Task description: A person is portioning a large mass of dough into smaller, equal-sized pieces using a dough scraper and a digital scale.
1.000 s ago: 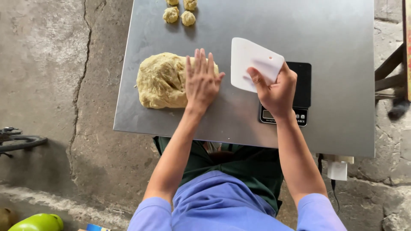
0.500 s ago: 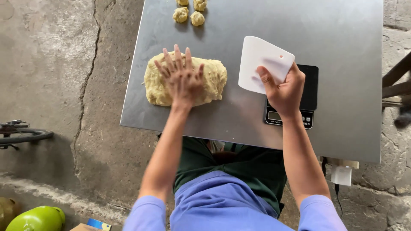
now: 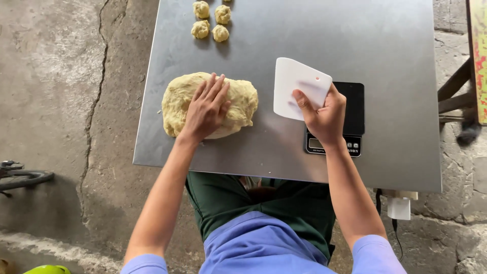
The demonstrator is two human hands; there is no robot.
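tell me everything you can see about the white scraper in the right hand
The white scraper is a thin, flat sheet that looks like plastic, roughly rectangular with rounded corners and a small hole near one corner. The right hand grips its lower right corner, thumb on its face, holding it above the steel table. It partly covers the left edge of the black digital scale. It looks clean and is apart from the dough mass.

4 dough balls (image 3: 211, 21) – far edge | black scale (image 3: 355, 116) | steel table (image 3: 385, 61)
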